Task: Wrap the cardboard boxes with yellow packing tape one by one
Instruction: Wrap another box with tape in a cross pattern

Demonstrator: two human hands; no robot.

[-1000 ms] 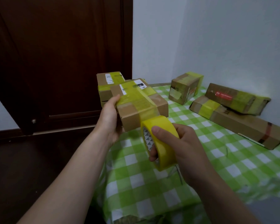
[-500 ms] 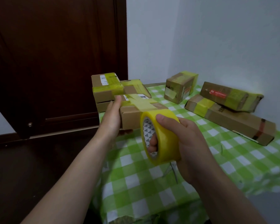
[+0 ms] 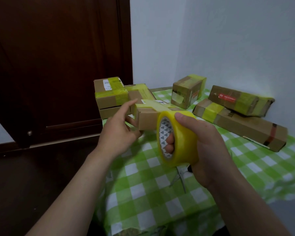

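Observation:
A small cardboard box [image 3: 147, 119] crossed with yellow tape lies on the green checked tablecloth [image 3: 160, 193], just behind the tape roll. My left hand [image 3: 118, 129] is at the box's left end with fingers straightened; the lower fingers touch that end and the index finger points up beside it. My right hand [image 3: 206, 147] grips the yellow tape roll [image 3: 180, 138], fingers through its core and thumb on top. The roll hides the box's right end.
Taped boxes stand behind: a stack of two [image 3: 109, 97] at the back left, a small upright box [image 3: 186, 91], and a long flat box [image 3: 245, 129] with another box [image 3: 240, 101] leaning on it against the wall. Scissors [image 3: 179, 179] lie under my right hand. A dark door [image 3: 58, 65] is left.
The small box came down from a raised, tilted hold onto the table. My left hand loosened its grip on the box's end and its fingers straightened. The roll stays in my right hand.

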